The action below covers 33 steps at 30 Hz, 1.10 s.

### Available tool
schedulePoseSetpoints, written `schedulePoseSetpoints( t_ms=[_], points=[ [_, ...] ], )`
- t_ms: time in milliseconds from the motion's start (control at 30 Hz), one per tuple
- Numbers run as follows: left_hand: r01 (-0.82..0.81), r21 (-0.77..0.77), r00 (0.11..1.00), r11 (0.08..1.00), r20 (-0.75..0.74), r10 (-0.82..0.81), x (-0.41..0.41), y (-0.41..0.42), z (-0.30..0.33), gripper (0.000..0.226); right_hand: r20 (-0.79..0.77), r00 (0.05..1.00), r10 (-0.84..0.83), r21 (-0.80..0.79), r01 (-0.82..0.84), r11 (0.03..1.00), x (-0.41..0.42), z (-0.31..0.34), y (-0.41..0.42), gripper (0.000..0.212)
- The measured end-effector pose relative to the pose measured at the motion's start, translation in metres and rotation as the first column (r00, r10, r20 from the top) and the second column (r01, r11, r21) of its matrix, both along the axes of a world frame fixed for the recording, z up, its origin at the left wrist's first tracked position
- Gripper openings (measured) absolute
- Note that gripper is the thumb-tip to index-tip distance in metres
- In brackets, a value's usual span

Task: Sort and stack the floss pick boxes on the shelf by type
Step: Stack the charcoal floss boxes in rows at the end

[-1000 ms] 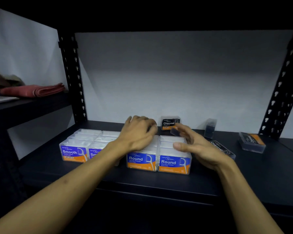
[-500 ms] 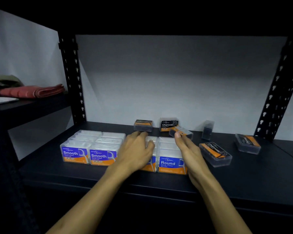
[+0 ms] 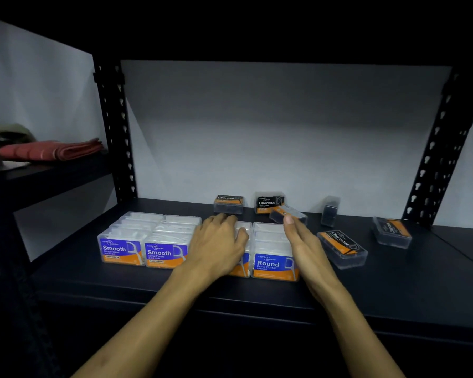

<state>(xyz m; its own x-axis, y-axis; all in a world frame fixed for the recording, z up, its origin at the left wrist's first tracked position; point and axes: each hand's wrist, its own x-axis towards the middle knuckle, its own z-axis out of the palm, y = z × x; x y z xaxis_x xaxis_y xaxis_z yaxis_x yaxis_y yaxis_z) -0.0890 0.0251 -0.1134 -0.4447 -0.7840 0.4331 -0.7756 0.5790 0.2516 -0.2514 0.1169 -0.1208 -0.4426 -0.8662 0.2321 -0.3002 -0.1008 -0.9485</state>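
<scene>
**Hands on the Round boxes, Charcoal boxes scattered behind**

We see a dark metal shelf (image 3: pixel 393 285) with perforated uprights (image 3: pixel 115 132) and a pale back wall (image 3: pixel 271 132). To the left, a neighbouring shelf carries folded red cloth (image 3: pixel 49 150).

On the main shelf the largest group is the block of clear Smooth floss pick boxes (image 3: pixel 145 241), two columns side by side running back from the front, their blue and orange labels facing us. The white picks inside show through the clear lids. Just to their right stands the block of Round boxes (image 3: pixel 271 252), also two columns deep, again with white picks visible through the plastic; the left column's label is mostly hidden.

Our left hand (image 3: pixel 219 244) lies palm down over the left column of Round boxes, fingers loosely bent across the lids and thumb resting on top; it covers them rather than gripping. Our right hand (image 3: pixel 309 252) lies along the right side of the Round block, fingers straight and together, the fingertips (image 3: pixel 288 220) reaching a tilted Charcoal box (image 3: pixel 291 214) behind the block; we cannot tell whether they quite touch it.

The dark Charcoal boxes are scattered: one flat at the right front (image 3: pixel 342 248), one flat further right (image 3: pixel 392 231), one upright on end near the wall (image 3: pixel 330 211), one standing label-forward (image 3: pixel 269 203), and one lying flat at the back (image 3: pixel 228 204). Their contents look dark and cannot be made out.
</scene>
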Motion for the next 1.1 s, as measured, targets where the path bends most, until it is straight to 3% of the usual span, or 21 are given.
schedulePoseSetpoints(
  t_ms=[167,333,500,667,800,900,967,1100],
  points=[
    [0.003,-0.155,1.000,0.988,-0.001,-0.003,-0.001,0.005,0.015,0.052,-0.113,0.973,-0.201,-0.143,0.185,0.972,-0.024,0.014,0.019,0.028],
    [0.175,-0.029,0.983,0.984,-0.053,-0.177,-0.026,0.006,0.049,0.041,-0.352,0.827,-0.439,-0.113,0.427,0.897,-0.068,0.019,0.041,0.021],
    [0.296,0.243,0.950,0.924,0.029,-0.312,-0.082,-0.012,0.070,0.039,-0.561,0.740,-0.372,0.024,0.464,0.886,-0.082,0.001,0.060,0.046],
    [0.228,0.353,0.924,0.907,0.214,-0.316,-0.139,-0.043,0.069,0.049,-0.662,0.698,-0.273,0.101,0.443,0.891,-0.091,-0.017,0.061,0.059],
    [0.204,0.307,0.871,0.930,0.376,-0.315,-0.180,-0.059,0.057,0.058,-0.712,0.680,-0.176,0.167,0.407,0.898,-0.098,-0.024,0.048,0.058],
    [0.102,0.254,0.800,0.962,0.554,-0.231,-0.204,-0.066,0.045,0.066,-0.780,0.597,-0.189,0.118,0.437,0.892,-0.094,-0.027,0.039,0.049],
    [0.095,0.140,0.766,0.986,0.622,-0.162,-0.214,-0.060,0.042,0.062,-0.799,0.564,-0.206,0.082,0.443,0.893,-0.095,-0.028,0.035,0.046],
    [0.173,0.027,0.761,0.984,0.631,-0.151,-0.223,-0.049,0.034,0.038,-0.756,0.627,-0.187,0.072,0.363,0.929,-0.110,-0.029,0.039,0.043]
  ],
)
